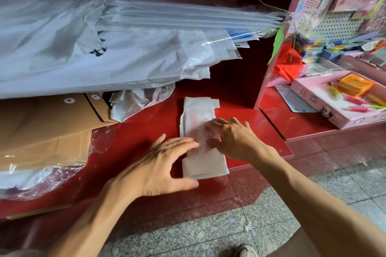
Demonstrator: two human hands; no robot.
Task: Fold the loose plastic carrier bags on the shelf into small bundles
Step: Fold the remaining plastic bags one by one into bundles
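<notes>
Red shelf (133, 144): big stack of flat white bags (100, 56) at back, brown envelopes (46, 123) left. Crumpled carrier bag (135, 104) waits, unfolded. White carrier bag (198, 131), a long strip at shelf centre, is mid-fold. Left hand (163, 165) and right hand (231, 133) press flat, released grip. Next: fold end over, keeping creases pinned.

Glossy red shelf (246, 123) – pink display rack (292, 6) right – speckled granite floor (208, 233).
</notes>
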